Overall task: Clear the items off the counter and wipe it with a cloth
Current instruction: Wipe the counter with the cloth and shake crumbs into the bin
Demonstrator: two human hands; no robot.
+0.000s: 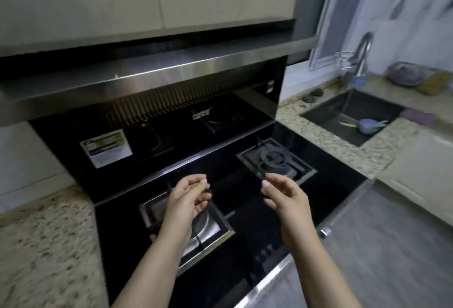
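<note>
- Two stretches of speckled counter (pixel 44 246) showed in the frame: one at lower left beside the black glass hob (pixel 247 199), one running right of the hob toward the sink (pixel 353 116) at upper right.
- No cloth could be told for certain; a purple pad (pixel 420 117) lay on the counter just right of the sink rim, and blur kept me from saying whether it was a cloth or a sponge.
- Few items remained to clear: some dark small things (pixel 312 95) lay on the counter behind the sink's left corner, and a bowl-like thing (pixel 407 74) with a yellowish one (pixel 432 83) beside it sat by the tap (pixel 360 57), all too smeared to name.
- Inside the sink lay a bluish object (pixel 369 126) with something green next to it.
- Both hands hovered low in the centre of the frame, over the hob and well apart from all of these.
- Left hand (pixel 188 199) hung above the near-left burner (pixel 193 224), its grip empty, fingers loosely curled with the palm turned right.
- Right hand (pixel 284 197) hung just in front of the far-right burner grate (pixel 275 158), its grip likewise empty and slack, fingers half bent, palm facing left.
- Everything left to handle lay up and to the right of both hands, along the line of the right-hand counter, so the right hand was the nearer; I judged a reach or step that way would be needed first.
- Lower-left counter looked bare already, ready for wiping once a cloth was in hand.
</note>
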